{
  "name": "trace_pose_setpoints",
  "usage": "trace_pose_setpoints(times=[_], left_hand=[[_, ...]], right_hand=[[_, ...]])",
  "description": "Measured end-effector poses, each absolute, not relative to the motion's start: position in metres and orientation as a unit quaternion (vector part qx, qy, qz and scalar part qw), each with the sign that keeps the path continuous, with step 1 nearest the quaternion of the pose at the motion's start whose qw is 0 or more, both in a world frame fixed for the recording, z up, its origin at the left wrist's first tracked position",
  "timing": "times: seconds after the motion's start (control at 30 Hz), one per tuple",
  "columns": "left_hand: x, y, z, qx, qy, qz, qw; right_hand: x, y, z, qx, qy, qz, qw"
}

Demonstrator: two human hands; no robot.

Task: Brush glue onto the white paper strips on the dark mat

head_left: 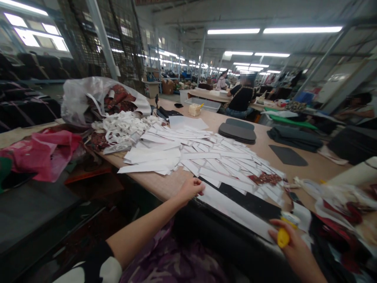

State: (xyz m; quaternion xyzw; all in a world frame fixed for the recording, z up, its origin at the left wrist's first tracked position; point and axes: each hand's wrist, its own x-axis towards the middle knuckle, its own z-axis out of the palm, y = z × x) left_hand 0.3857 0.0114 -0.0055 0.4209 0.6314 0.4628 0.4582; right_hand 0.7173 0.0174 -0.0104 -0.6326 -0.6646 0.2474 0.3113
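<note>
My left hand [193, 188] pinches the left end of a long white strip [235, 208] at the table's near edge. My right hand [287, 239] is closed round a yellow-handled tool [283, 236] near the strip's right end; what its far end is like is hard to make out. Black material [250, 200] lies beside the strip. Beyond it, many white strips [212, 157] are spread over the table [165, 184], with a dark red patterned piece [266, 179] among them.
At the left sit a clear plastic bag [76, 98], tangled white strips [123, 127] and a pink bag [53, 149]. Dark pads [237, 133] and folded dark cloth [294, 137] lie further back. A person [241, 98] sits beyond the table. Fabric and plastic crowd the right.
</note>
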Motion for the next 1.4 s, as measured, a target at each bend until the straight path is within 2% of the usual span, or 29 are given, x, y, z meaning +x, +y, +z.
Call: trace_pose_setpoints(times=[0.23,0.5,0.87,1.07,1.4], left_hand=[[0.375,0.031,-0.041,0.5,0.688,0.339,0.401],[0.372,0.037,-0.043,0.555,0.719,0.228,0.352],[0.371,0.037,-0.043,0.566,0.728,0.189,0.337],[0.375,0.034,-0.043,0.579,0.733,0.176,0.31],[0.374,0.034,-0.046,0.618,0.718,0.155,0.28]], right_hand=[[0.732,0.039,-0.038,-0.655,-0.666,0.235,0.27],[0.749,0.058,-0.06,-0.666,-0.654,0.275,0.231],[0.753,0.064,-0.068,-0.67,-0.665,0.275,0.182],[0.734,0.043,-0.048,-0.691,-0.671,0.222,0.151],[0.711,0.019,-0.033,-0.734,-0.636,0.164,0.174]])
